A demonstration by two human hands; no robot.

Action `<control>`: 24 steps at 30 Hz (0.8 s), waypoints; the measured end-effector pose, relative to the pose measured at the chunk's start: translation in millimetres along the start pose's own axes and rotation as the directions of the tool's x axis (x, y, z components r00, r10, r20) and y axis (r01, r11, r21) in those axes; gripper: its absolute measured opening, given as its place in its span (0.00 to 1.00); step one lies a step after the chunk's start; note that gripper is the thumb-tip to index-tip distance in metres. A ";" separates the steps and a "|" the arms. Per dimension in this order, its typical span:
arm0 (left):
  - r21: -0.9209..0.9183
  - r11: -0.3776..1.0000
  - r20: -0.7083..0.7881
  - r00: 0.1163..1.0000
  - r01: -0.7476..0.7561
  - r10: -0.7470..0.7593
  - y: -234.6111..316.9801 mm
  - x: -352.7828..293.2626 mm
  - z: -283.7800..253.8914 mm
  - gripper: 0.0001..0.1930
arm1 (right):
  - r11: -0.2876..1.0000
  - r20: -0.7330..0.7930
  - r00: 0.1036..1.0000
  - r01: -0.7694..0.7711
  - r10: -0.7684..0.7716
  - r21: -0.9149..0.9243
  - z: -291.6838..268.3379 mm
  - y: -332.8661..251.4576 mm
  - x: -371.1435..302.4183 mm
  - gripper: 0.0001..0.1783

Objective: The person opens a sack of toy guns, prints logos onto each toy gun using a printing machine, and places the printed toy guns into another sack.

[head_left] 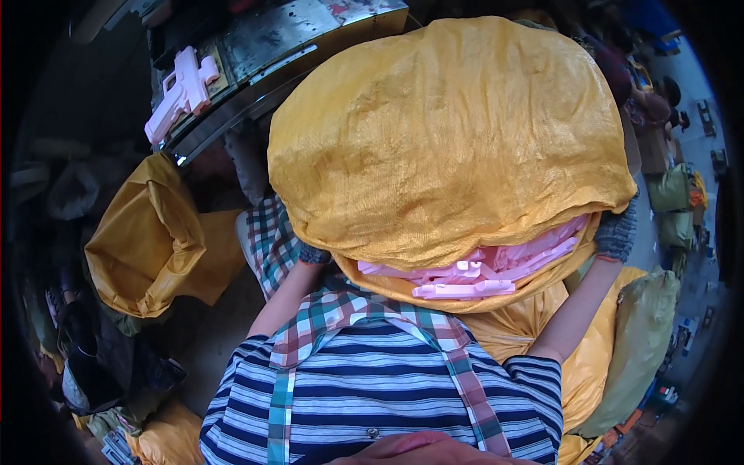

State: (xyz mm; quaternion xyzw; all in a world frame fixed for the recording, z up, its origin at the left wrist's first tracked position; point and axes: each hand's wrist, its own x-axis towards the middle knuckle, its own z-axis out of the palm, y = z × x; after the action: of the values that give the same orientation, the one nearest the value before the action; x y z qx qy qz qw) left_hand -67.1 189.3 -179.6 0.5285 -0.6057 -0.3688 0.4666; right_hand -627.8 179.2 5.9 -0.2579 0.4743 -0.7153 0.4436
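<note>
A large yellow woven sack [449,132] bulges up in front of me, its mouth gaping toward my body. Through the gap show several pink plastic toy guns [465,288], piled loosely. At the sack's lower left corner is my left hand [314,254], in a dark grey knitted glove, closed on the edge; the sack hides most of its fingers. My right hand [617,231], gloved likewise, grips the right end of the sack's mouth, partly covered by the fabric.
Another pink toy gun [184,93] lies on the dark metal machine [310,31] at the back left. An opened yellow sack [147,240] stands at left. Tied yellow [535,325] and green [639,349] sacks crowd my right. People [647,108] are at the far right.
</note>
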 end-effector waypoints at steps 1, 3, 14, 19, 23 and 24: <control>-0.035 0.999 -0.012 1.000 -0.005 0.005 3.2 -6.1 -3.3 0.29 | 0.832 0.085 0.966 0.253 -0.244 -0.494 -0.6 3.3 8.8 0.19; -0.107 0.994 -0.030 0.999 -0.017 0.014 2.7 1.4 -13.6 0.29 | 0.378 0.265 0.875 0.424 -0.404 -0.823 -3.7 2.8 20.4 0.20; -0.942 -0.209 0.334 0.806 0.263 -0.489 -10.6 102.3 -54.7 0.18 | 0.615 0.734 0.678 0.560 0.044 -0.555 166.5 -12.0 -10.3 0.41; -0.781 0.384 0.339 0.851 0.493 -0.402 7.0 122.2 -74.2 0.25 | 0.257 0.824 0.566 0.794 0.015 -0.550 174.0 -7.9 19.5 0.26; 0.369 0.903 -0.315 0.884 -0.221 0.345 85.2 108.8 -58.6 0.29 | 0.611 0.740 0.672 0.577 0.022 -0.542 159.7 -15.9 39.5 0.19; 0.369 0.903 -0.322 0.881 -0.221 0.347 87.9 108.6 -60.2 0.29 | 0.775 0.657 0.746 0.353 0.106 -0.525 147.1 -23.7 49.8 0.19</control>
State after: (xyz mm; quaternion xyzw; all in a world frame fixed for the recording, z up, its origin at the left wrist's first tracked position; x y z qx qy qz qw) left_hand -36.2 100.1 -60.4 0.5628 -0.6273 -0.0820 0.5320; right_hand -544.5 73.0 86.1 -0.6546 0.4766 -0.4114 0.4185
